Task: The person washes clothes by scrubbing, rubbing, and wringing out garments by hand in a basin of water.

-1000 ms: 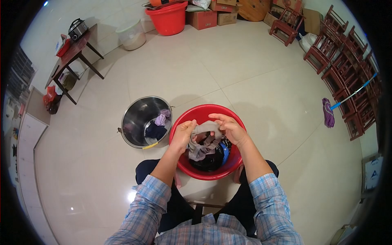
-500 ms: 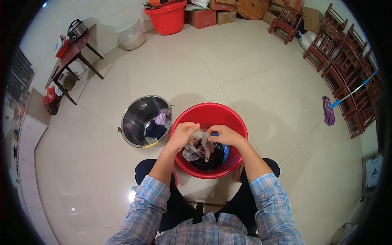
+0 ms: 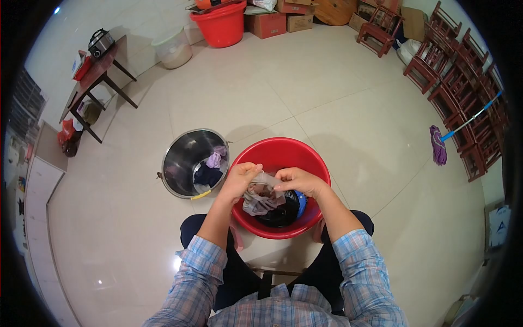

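Note:
Over the red basin (image 3: 242, 213), my two hands hold a thin, pale, see-through plastic bag (image 3: 260, 197) by its upper edge. The fingers of my left hand (image 3: 243, 179) pinch its left side. My right hand (image 3: 297, 181) has its thumb and fingers closed on the right side, and the edge is stretched between them. The crumpled lower part of the bag hangs into the basin. Beneath and beside it lie a shiny black plastic bag (image 3: 283, 214) and a blue item (image 3: 301, 201), partly hidden.
Left of the basin, a steel bucket (image 3: 180, 158) holds a light purple item (image 3: 214, 160) and a dark blue one (image 3: 207, 175). A mop (image 3: 438, 146) leans by stacked wooden chairs (image 3: 455, 92) at right. A table (image 3: 98, 73) stands at the left wall.
The right hand has shifted slightly left and closed on the pale bag's edge. That edge is now drawn taut between both hands.

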`<control>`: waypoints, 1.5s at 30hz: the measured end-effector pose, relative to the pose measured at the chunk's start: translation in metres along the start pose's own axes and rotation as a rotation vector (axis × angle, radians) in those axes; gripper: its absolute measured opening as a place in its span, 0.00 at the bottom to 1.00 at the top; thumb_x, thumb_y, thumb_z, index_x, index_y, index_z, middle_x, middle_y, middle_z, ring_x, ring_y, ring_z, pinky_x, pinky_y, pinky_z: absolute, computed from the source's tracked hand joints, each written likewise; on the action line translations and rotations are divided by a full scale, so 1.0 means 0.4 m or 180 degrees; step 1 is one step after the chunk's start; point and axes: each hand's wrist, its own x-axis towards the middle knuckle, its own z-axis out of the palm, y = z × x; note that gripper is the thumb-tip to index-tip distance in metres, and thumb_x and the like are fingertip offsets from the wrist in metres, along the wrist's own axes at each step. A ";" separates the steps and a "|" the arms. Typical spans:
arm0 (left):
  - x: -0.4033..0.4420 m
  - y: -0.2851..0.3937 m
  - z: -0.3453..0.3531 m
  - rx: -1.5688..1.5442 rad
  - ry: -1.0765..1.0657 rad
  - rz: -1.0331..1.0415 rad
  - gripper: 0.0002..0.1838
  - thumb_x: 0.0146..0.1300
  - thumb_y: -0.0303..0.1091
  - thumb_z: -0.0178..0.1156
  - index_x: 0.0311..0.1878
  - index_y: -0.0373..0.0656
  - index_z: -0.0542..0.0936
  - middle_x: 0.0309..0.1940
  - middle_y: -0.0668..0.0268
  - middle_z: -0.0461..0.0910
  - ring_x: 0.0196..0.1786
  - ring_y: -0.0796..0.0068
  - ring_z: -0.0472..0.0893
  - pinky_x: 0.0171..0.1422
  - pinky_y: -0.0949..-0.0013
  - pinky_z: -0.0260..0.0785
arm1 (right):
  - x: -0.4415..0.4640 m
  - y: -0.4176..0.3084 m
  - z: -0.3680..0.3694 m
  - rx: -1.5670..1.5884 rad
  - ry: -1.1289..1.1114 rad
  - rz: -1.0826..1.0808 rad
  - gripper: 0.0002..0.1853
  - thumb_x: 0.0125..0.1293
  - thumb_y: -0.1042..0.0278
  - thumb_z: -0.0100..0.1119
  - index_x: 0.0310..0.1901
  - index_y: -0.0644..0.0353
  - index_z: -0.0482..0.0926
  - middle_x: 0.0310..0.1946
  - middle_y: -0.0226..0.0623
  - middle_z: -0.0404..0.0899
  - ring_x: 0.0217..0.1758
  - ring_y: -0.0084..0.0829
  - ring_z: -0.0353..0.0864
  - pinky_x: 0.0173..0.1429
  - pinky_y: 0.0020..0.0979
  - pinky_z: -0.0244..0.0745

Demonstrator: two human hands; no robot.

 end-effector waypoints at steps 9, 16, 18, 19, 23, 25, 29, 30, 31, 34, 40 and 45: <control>-0.007 0.006 0.002 -0.0212 -0.0181 -0.0006 0.12 0.62 0.39 0.56 0.28 0.41 0.77 0.18 0.73 0.74 0.18 0.87 0.69 0.21 0.81 0.59 | 0.004 -0.028 0.041 0.0836 0.0403 -0.0689 0.27 0.47 0.83 0.51 0.54 0.63 0.69 0.40 0.34 0.75 0.31 0.20 0.73 0.36 0.20 0.68; -0.010 0.012 -0.005 -0.0192 -0.0270 -0.0101 0.10 0.61 0.37 0.58 0.29 0.41 0.79 0.21 0.74 0.75 0.21 0.88 0.70 0.25 0.82 0.62 | 0.019 0.020 -0.023 -0.0439 0.0039 -0.0058 0.12 0.53 0.75 0.56 0.42 0.64 0.76 0.28 0.29 0.76 0.29 0.19 0.74 0.36 0.21 0.68; -0.013 0.015 -0.006 -0.0188 -0.0200 -0.0062 0.10 0.60 0.37 0.58 0.29 0.41 0.79 0.21 0.75 0.75 0.22 0.88 0.70 0.26 0.82 0.62 | 0.005 0.006 -0.032 -0.0669 0.0192 0.0171 0.08 0.56 0.68 0.60 0.33 0.64 0.78 0.24 0.27 0.76 0.29 0.18 0.73 0.36 0.22 0.68; -0.014 0.016 -0.006 -0.0194 -0.0204 -0.0083 0.10 0.60 0.37 0.58 0.29 0.41 0.79 0.21 0.74 0.76 0.23 0.88 0.71 0.27 0.82 0.63 | -0.002 -0.002 -0.031 -0.0671 0.0192 0.0173 0.08 0.56 0.68 0.60 0.33 0.64 0.78 0.24 0.27 0.76 0.29 0.18 0.73 0.36 0.22 0.68; -0.009 0.012 -0.011 -0.0258 -0.0189 -0.0007 0.09 0.59 0.36 0.59 0.30 0.40 0.78 0.23 0.73 0.76 0.25 0.88 0.71 0.29 0.82 0.63 | -0.016 -0.009 -0.044 -0.0727 0.0266 0.0115 0.07 0.57 0.67 0.59 0.33 0.62 0.78 0.26 0.27 0.76 0.32 0.18 0.73 0.39 0.21 0.67; -0.014 0.021 -0.011 -0.0136 -0.0216 0.0015 0.09 0.59 0.36 0.60 0.31 0.40 0.78 0.24 0.73 0.76 0.26 0.87 0.71 0.30 0.81 0.64 | -0.018 -0.005 -0.052 -0.0518 0.0259 -0.0003 0.07 0.58 0.66 0.58 0.32 0.61 0.78 0.26 0.26 0.75 0.33 0.18 0.72 0.40 0.21 0.66; -0.019 0.024 0.000 0.0202 -0.0144 -0.0223 0.08 0.56 0.34 0.62 0.33 0.39 0.78 0.24 0.72 0.76 0.27 0.86 0.72 0.33 0.80 0.64 | -0.016 -0.011 -0.041 -0.0299 0.0950 -0.0422 0.05 0.57 0.69 0.55 0.29 0.60 0.75 0.26 0.24 0.72 0.31 0.18 0.68 0.37 0.21 0.63; -0.017 0.022 0.003 0.0201 -0.0142 -0.0212 0.08 0.56 0.34 0.62 0.33 0.39 0.78 0.24 0.72 0.76 0.27 0.86 0.72 0.33 0.80 0.64 | -0.009 -0.004 -0.034 -0.0121 0.1174 -0.0608 0.04 0.56 0.69 0.54 0.29 0.60 0.74 0.26 0.25 0.72 0.31 0.17 0.68 0.36 0.21 0.63; -0.015 0.018 0.005 0.0069 -0.0141 -0.0243 0.08 0.57 0.33 0.61 0.34 0.39 0.78 0.24 0.72 0.76 0.27 0.85 0.72 0.32 0.80 0.64 | -0.002 0.002 -0.027 0.0060 0.1394 -0.0795 0.04 0.56 0.70 0.53 0.28 0.60 0.74 0.26 0.25 0.72 0.31 0.17 0.67 0.36 0.21 0.62; 0.009 -0.037 0.013 -0.0158 0.0058 -0.0145 0.07 0.58 0.33 0.60 0.35 0.39 0.77 0.24 0.72 0.76 0.27 0.85 0.72 0.32 0.79 0.64 | 0.016 0.002 -0.005 0.0264 0.1505 -0.0844 0.02 0.56 0.72 0.49 0.30 0.59 0.71 0.26 0.28 0.73 0.29 0.18 0.70 0.36 0.21 0.63; 0.028 -0.062 0.033 -0.0271 0.0423 0.0061 0.07 0.61 0.33 0.55 0.36 0.39 0.77 0.25 0.71 0.75 0.27 0.84 0.72 0.33 0.78 0.64 | 0.048 -0.005 0.008 0.0637 0.1677 -0.0934 0.03 0.57 0.74 0.45 0.32 0.61 0.70 0.22 0.32 0.73 0.26 0.22 0.72 0.36 0.24 0.65; 0.020 -0.060 0.040 -0.0686 0.0179 -0.0187 0.08 0.64 0.34 0.51 0.35 0.40 0.75 0.24 0.71 0.73 0.27 0.83 0.71 0.34 0.78 0.63 | 0.064 0.000 0.019 0.0697 0.2273 -0.0986 0.05 0.54 0.76 0.42 0.29 0.62 0.70 0.20 0.31 0.71 0.22 0.21 0.68 0.30 0.24 0.64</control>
